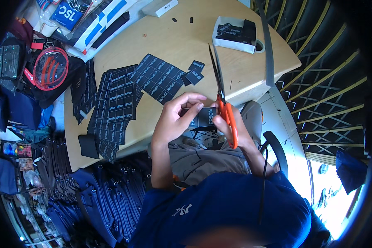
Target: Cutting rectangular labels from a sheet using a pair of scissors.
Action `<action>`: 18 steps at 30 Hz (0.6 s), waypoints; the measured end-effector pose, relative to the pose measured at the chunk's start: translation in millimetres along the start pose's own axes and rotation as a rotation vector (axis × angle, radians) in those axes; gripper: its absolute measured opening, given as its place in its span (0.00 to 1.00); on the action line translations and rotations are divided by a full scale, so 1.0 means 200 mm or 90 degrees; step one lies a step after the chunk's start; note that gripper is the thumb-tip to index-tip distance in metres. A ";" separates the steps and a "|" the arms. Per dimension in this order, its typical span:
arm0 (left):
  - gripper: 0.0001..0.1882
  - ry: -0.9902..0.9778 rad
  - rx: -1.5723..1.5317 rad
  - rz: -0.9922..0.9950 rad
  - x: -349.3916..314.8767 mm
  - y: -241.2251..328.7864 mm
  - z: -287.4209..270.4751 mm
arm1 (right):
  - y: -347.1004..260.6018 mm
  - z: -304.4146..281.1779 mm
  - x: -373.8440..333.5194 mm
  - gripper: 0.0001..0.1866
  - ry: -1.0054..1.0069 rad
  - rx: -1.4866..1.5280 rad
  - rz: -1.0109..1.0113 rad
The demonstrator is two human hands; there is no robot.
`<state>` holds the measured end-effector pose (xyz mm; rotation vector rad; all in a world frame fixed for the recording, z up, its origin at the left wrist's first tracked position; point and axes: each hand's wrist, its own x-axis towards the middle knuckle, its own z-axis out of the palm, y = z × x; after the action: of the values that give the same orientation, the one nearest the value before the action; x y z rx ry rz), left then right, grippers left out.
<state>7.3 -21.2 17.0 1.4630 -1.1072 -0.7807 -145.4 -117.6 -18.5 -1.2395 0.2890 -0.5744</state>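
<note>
Above my lap, at the table's near edge, I hold a small strip of black labels (205,118) with pale lettering. My left hand (171,120) pinches its left end between thumb and fingers. My right hand (240,126) grips orange-handled scissors (231,120) and has its thumb on the strip's right end. The scissors' long blades point away from me, slightly parted, clear of the strip. Beyond my hands lies a sheet of black labels (159,77), overlapping further label sheets (115,97) to its left. Several cut labels (194,76) lie in a loose group past my fingers.
A white box (231,46) of black labels stands at the far right, beside a roll of tape (259,46). A long grey strip (269,53) lies along the table's right edge. Packed bags (70,25) crowd the left, navy straps (111,198) lie below, and a folding gate (326,74) stands right.
</note>
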 end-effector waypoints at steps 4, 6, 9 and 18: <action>0.11 0.047 0.000 0.050 -0.02 -0.01 0.05 | -0.07 0.04 0.00 0.12 0.044 -0.122 0.081; 0.16 0.089 -0.016 0.054 -0.04 0.01 0.07 | -0.06 0.04 0.00 0.11 0.046 -0.120 0.038; 0.18 0.092 -0.109 -0.025 -0.11 -0.02 0.07 | -0.07 0.00 0.00 0.10 0.042 -0.155 0.059; 0.12 0.182 -0.171 -0.121 -0.17 -0.07 0.12 | -0.03 -0.05 -0.02 0.12 0.041 -0.119 0.058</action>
<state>-22.5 1.1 -3.9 1.4090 -0.6284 -0.7885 -155.3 -123.8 -16.4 -1.3821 0.4598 -0.5177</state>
